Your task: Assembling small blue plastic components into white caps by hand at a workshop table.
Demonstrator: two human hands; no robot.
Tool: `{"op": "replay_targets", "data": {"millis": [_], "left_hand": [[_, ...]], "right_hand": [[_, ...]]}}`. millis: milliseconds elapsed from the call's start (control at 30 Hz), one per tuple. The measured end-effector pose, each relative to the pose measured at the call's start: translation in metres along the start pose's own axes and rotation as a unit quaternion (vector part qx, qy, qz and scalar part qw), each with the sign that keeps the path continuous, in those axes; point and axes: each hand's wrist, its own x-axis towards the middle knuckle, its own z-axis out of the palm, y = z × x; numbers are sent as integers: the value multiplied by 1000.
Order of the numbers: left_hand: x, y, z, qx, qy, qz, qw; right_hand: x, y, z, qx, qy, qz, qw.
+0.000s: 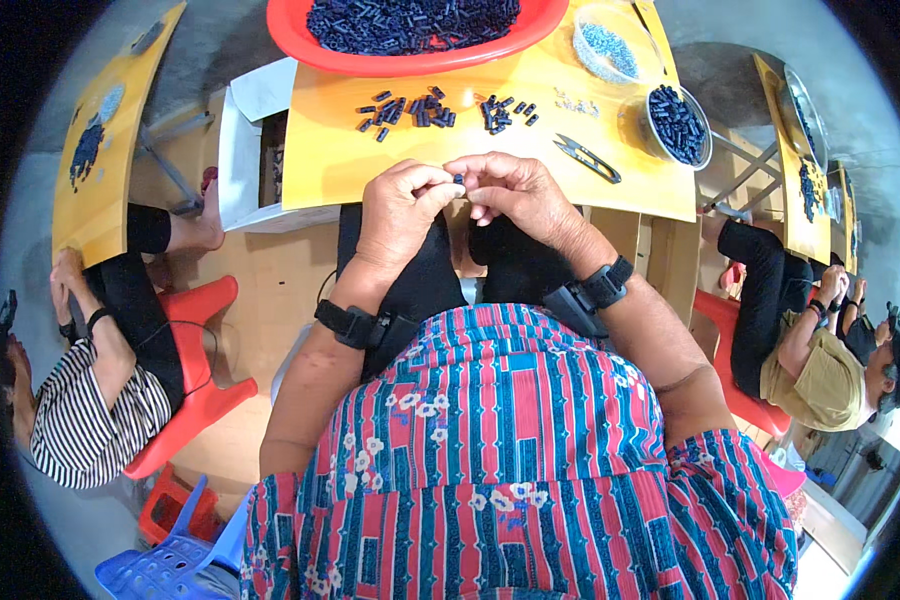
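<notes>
Just off the table's near edge, my left hand (402,205) and my right hand (520,192) meet, fingertips pinched together. Between them shows a small dark blue cylindrical piece (459,180), gripped by both; its finer details are too small to make out. Beyond my hands, loose dark blue cylinders lie in small piles (432,110) on the yellow table (320,165). Thread snips (588,158) with dark handles rest to the right of my right hand. A scatter of tiny pale pieces (576,104) lies just past the snips.
A large red basin (400,66) full of dark cylinders stands at the back. On the right are a clear bowl of dark cylinders (678,125) and a clear tub of small light-blue bits (608,52). People sit at yellow tables on the left (100,400) and right (820,370).
</notes>
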Motion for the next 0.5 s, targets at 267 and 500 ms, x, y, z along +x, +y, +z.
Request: {"op": "replay_targets", "data": {"millis": [267, 500], "left_hand": [[-2, 10, 0, -216, -65, -163, 961], [-20, -2, -7, -177, -49, -135, 974]], "right_hand": [[0, -4, 8, -54, 14, -167, 984], [-12, -21, -27, -326, 212, -267, 881]]}}
